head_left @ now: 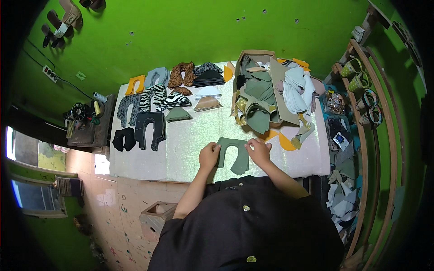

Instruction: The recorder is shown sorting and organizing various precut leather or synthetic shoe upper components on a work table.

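A small stack of green U-shaped cut pieces (238, 143) is held over the near edge of the table, its curved gap facing me. My left hand (208, 155) pinches its left edge with closed fingers. At its upper right edge, my right hand (258, 151) grips it the same way. Farther off on the left lie a stack of black U-shaped pieces (150, 127) and a stack of green half-round pieces (178, 114). To the right of the hands, orange scraps (286, 142) rest beside the box.
The pale table (190, 158) bears patterned stacks, including zebra-striped pieces (158, 98). An open cardboard box (289, 114) of green and white scraps stands at the back right. Left of the table is a sewing machine (79, 111). Sandals hang on a wooden rack (383, 135) at right.
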`<act>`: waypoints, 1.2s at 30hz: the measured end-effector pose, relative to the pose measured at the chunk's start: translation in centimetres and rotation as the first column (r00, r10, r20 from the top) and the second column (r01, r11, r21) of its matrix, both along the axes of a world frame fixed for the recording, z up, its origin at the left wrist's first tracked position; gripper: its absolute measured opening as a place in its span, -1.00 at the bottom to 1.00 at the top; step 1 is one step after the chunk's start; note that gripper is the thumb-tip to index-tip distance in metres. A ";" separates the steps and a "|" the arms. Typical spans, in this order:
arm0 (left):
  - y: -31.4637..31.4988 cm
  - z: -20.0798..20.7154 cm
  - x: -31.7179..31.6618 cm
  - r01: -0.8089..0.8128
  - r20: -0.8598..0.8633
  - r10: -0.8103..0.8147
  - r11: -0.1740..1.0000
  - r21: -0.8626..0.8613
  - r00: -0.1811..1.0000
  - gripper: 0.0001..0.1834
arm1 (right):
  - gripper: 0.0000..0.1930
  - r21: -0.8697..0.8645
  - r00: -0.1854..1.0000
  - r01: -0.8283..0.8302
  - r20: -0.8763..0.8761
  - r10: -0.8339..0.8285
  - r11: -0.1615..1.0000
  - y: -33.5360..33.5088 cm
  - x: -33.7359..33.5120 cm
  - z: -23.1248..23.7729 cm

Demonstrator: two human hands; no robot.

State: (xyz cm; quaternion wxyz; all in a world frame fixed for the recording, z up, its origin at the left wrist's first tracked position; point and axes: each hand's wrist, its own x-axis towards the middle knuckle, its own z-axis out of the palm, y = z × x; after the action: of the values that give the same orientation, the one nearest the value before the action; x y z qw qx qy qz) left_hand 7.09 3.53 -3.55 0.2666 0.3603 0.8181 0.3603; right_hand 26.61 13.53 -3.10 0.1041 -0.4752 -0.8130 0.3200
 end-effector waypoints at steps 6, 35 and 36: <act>0.0 1.9 1.8 0.078 -0.408 -0.062 0.997 0.022 0.911 -0.31 | -0.25 0.176 0.999 0.030 0.011 -0.032 0.984 -1.6 -1.7 0.9; 3.3 0.3 0.3 0.623 -0.470 -0.531 0.781 0.053 0.705 -0.44 | -0.08 0.044 0.999 0.048 -0.014 -0.047 0.998 -7.0 -2.0 -1.0; 3.4 0.1 0.0 0.644 -0.468 -0.551 0.763 0.053 0.691 -0.44 | -0.08 0.043 0.997 0.075 -0.012 -0.075 0.996 -7.4 -2.0 -1.2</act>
State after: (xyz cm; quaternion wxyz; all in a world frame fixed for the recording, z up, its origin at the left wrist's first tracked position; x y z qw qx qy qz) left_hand 7.11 6.96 -3.42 0.1447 0.7036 0.6489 0.2508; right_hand 24.60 6.14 -4.33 0.1307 -0.5014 -0.8007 0.3007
